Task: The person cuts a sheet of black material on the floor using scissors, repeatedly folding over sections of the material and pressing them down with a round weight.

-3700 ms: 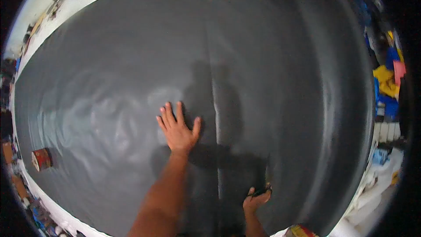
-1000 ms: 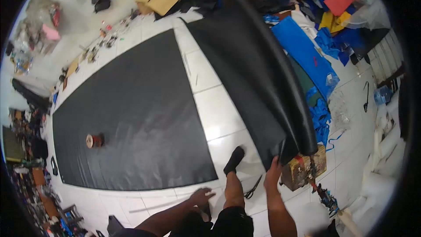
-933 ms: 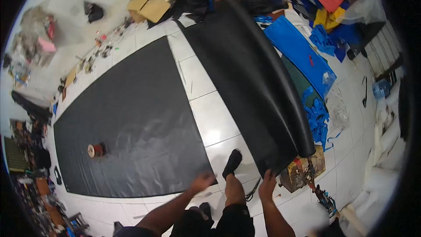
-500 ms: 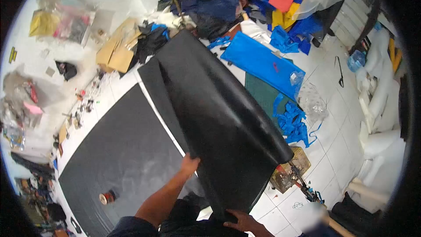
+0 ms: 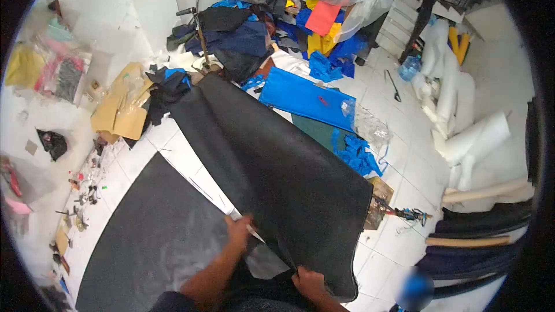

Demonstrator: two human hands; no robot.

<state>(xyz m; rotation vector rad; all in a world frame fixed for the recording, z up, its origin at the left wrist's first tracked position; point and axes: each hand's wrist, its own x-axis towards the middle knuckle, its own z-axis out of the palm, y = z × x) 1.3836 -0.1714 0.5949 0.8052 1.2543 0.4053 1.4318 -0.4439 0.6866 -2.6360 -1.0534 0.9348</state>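
A large sheet of smooth black material (image 5: 289, 196), like vinyl or synthetic leather, lies loosely folded across the middle of the floor. My right hand (image 5: 309, 282) is closed on its near edge, close to my body. My left hand (image 5: 237, 230) is over the narrow strip of white floor beside the same sheet, by its left edge. Its fingers are blurred, so whether they pinch the material is unclear. On the other side of that strip a second black piece (image 5: 156, 231) is spread flat, its near part passing under my forearm.
A blue panel (image 5: 312, 101) and blue scraps (image 5: 355, 153) lie beyond the sheet. Fabric heaps (image 5: 231, 34) stand at the back. Brown paper (image 5: 121, 107) and small tools (image 5: 87, 190) are left; white rolls (image 5: 474, 138) and a water jug (image 5: 410, 68) are right.
The folded black sheet has shifted, widening the white gap beside the flat piece. My right hand has closed on the near edge, and my view has turned to the right.
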